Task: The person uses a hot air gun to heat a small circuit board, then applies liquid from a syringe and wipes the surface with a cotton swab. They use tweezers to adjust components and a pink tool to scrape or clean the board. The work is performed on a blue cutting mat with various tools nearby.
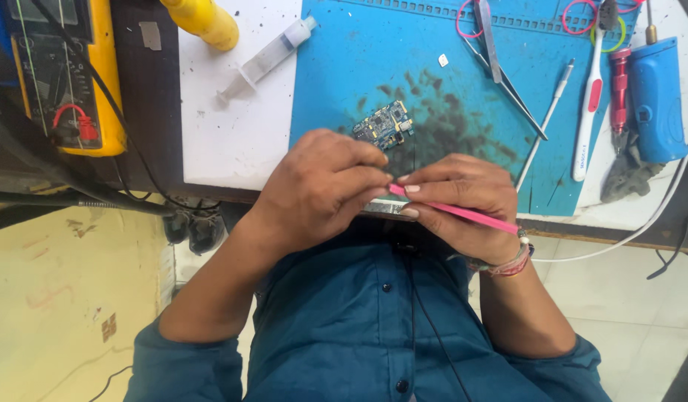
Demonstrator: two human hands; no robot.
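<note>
A: What is laid out on the bench?

B: A blue work mat [344, 82] is spread over a white tabletop [225, 141], stained dark near its middle. A yellow multimeter [68, 74] is seen at the far left; a blue handheld tool [656, 97] is set at the mat's right edge. A plastic syringe [266, 59], a white toothbrush [588, 112] and metal tweezers [504, 74] are laid about.

A: And what is being held?

B: A pink tool [463, 214], thin and stick-like, is pinched between the thumb and fingers of the right hand [463, 205]. The fingers of the left hand [321, 190] are pressed together against its tip, closed on a flat, pale piece that is mostly hidden; what it is cannot be told.

A: Anything smaller?

B: A small circuit board [383, 125] is left on the mat just beyond the left knuckles, untouched.
</note>
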